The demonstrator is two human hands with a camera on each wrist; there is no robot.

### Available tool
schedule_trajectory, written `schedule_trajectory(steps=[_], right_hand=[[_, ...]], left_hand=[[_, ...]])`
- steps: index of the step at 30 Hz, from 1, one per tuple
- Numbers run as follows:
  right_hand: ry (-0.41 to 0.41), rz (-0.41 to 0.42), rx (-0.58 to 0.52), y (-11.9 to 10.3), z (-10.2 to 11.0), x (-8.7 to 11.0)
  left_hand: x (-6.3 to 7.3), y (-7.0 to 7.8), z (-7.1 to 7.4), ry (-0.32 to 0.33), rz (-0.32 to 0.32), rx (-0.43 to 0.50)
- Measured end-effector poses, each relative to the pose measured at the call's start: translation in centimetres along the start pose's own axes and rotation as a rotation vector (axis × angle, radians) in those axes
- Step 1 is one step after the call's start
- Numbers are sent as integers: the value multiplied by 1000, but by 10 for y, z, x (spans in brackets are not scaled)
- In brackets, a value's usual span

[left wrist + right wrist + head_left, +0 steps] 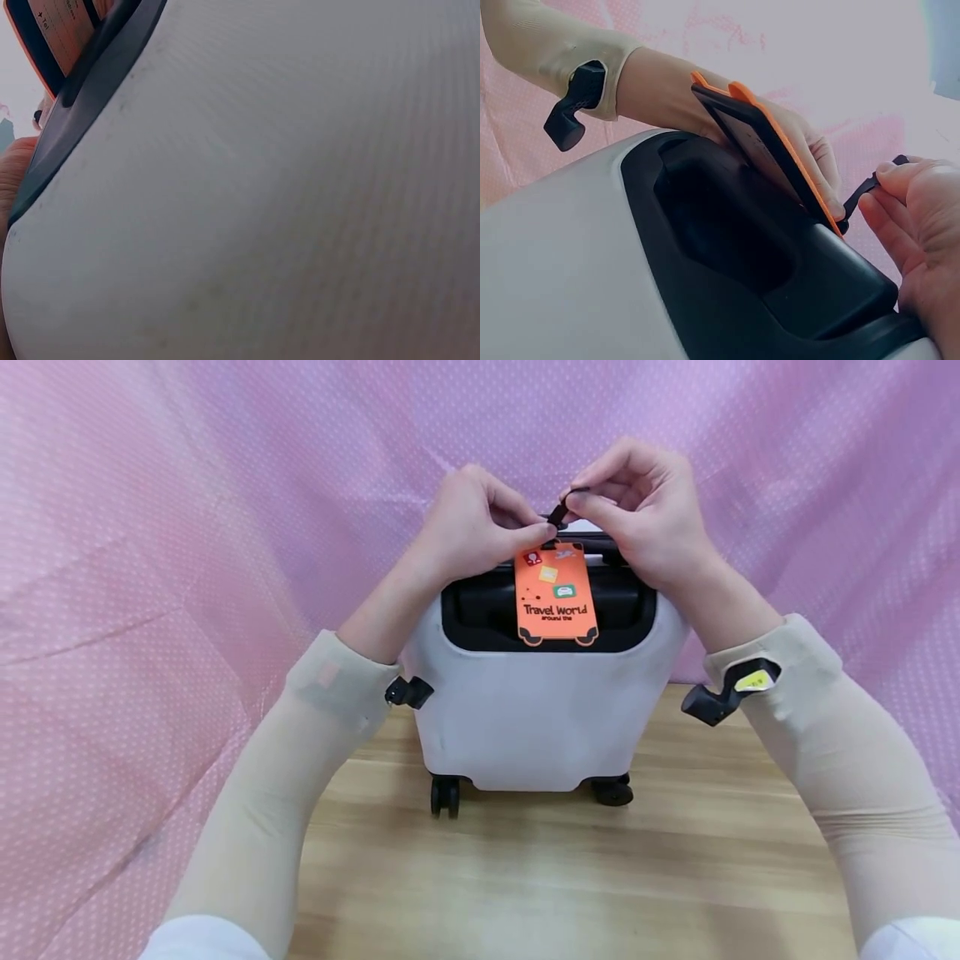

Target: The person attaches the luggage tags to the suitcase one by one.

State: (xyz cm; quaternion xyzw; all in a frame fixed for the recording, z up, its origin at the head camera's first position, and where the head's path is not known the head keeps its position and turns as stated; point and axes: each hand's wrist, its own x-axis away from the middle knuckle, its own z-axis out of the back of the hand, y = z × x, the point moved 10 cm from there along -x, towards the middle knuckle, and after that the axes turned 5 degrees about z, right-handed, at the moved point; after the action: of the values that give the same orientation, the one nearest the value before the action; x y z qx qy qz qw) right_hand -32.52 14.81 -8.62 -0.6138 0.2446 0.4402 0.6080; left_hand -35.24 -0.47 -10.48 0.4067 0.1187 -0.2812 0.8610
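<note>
An orange luggage tag (pixel 557 602) printed "Travel World" hangs against the black top panel of a white suitcase (pixel 536 718). From the tag's upper end rises a short black strap (pixel 860 193). My left hand (pixel 478 525) pinches the tag at its top, where the strap comes out, with the thumb in front. Just to the right, my right hand (pixel 648 514) pinches the strap's free end between thumb and forefinger, drawing it up and away. In the left wrist view the suitcase shell (pixel 262 180) fills most of the frame; the tag's back with writing lines (pixel 66 34) shows at upper left.
The suitcase stands upright on black wheels (pixel 446 795) on a wood-grain surface (pixel 525 877). Behind it and at the sides hangs a pink dotted cloth (pixel 187 510). A black handle (pixel 592 545) crosses the suitcase top behind the tag.
</note>
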Motion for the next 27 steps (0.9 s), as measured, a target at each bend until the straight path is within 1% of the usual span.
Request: schedule_trajectory(steps=[3, 7, 11, 17, 21, 24, 26, 27], right_hand=[[7, 18, -4, 0, 0, 1], [7, 53, -11, -3, -1, 1], [8, 81, -23, -6, -3, 2], [8, 91, -44, -5, -4, 4], [25, 56, -28, 0, -1, 3], [56, 0, -15, 6, 3, 1], [67, -36, -5, 10, 6, -2], [60, -56, 8, 11, 7, -2]], left_hand=[[0, -1, 0, 13, 2, -18], [-1, -3, 0, 23, 20, -38], [-2, -5, -1, 17, 40, -64], [-1, -7, -1, 8, 47, -81], [-3, -8, -3, -11, 48, -44], [-5, -8, -6, -36, 33, -12], [-5, -6, -6, -44, -4, -34], [-3, -5, -6, -50, -20, -65]])
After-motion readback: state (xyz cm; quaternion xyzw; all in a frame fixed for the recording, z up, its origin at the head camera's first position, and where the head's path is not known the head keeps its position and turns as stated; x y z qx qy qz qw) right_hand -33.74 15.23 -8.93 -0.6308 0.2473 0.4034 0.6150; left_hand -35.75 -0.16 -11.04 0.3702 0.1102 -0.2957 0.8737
